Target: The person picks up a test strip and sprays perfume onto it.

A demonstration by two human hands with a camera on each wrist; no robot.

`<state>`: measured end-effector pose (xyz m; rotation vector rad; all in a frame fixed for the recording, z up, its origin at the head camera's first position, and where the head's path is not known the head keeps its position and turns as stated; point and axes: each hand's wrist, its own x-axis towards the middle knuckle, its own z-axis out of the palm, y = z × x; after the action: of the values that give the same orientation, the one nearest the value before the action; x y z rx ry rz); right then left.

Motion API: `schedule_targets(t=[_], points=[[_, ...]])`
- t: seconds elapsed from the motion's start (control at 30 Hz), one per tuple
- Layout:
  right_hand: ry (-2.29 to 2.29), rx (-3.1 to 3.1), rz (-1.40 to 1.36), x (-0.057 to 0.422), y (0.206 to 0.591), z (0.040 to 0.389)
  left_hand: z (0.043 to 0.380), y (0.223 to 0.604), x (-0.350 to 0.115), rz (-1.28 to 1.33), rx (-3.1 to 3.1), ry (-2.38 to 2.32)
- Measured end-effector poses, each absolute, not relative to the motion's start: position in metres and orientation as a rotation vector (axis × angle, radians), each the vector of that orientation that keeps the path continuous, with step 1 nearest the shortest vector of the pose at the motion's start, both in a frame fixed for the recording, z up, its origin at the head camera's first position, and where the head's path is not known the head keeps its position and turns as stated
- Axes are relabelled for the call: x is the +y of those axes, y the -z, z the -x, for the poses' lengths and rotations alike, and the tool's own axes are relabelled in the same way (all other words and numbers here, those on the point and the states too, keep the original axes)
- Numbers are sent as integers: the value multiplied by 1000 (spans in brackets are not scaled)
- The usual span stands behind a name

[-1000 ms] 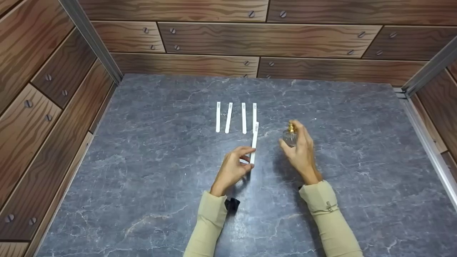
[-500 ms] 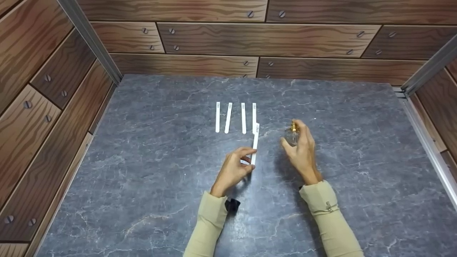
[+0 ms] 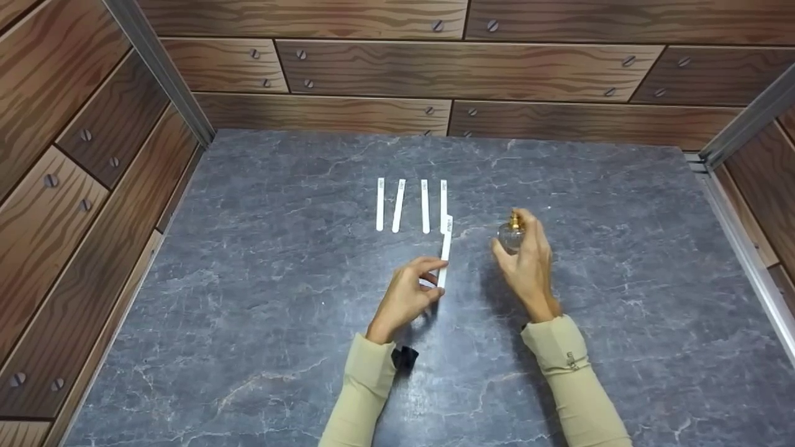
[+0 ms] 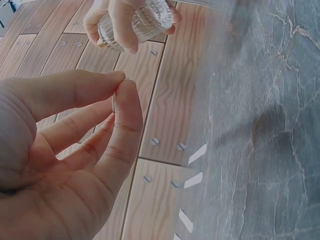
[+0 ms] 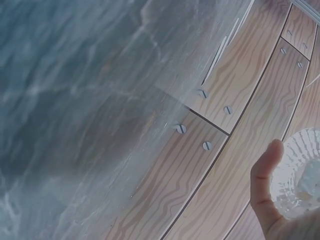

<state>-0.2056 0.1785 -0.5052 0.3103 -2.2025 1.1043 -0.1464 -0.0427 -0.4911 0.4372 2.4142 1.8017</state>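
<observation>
My left hand (image 3: 405, 298) pinches the lower part of a white perfume test strip (image 3: 445, 247) between thumb and fingers. Small dark print marks the strip's far end, which overlaps a strip lying behind it in the head view. The left wrist view shows only the strip's thin edge (image 4: 113, 104) at the fingertips. To the right, my right hand (image 3: 528, 270) grips a clear glass perfume bottle (image 3: 510, 238), its index finger on the gold spray top (image 3: 514, 219). Ribbed glass (image 5: 295, 165) shows beside the thumb in the right wrist view.
Several more white test strips (image 3: 380, 205) lie in a row on the dark marbled table (image 3: 267, 279), beyond my left hand. Wood-patterned panels (image 3: 466, 71) close off the back and sides, with metal rails (image 3: 745, 248) at the corners and right edge.
The perfume bottle and right hand have shifted slightly right, away from the held strip. The left hand and its strip have barely moved, and the strips on the table lie as before.
</observation>
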Motion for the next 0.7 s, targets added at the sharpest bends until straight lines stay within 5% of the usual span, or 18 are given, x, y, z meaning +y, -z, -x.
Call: schedule_targets(t=[0.7], points=[[-1129,-2200,-310,181,504,203,152,491,-53,-380,2372,-1783]])
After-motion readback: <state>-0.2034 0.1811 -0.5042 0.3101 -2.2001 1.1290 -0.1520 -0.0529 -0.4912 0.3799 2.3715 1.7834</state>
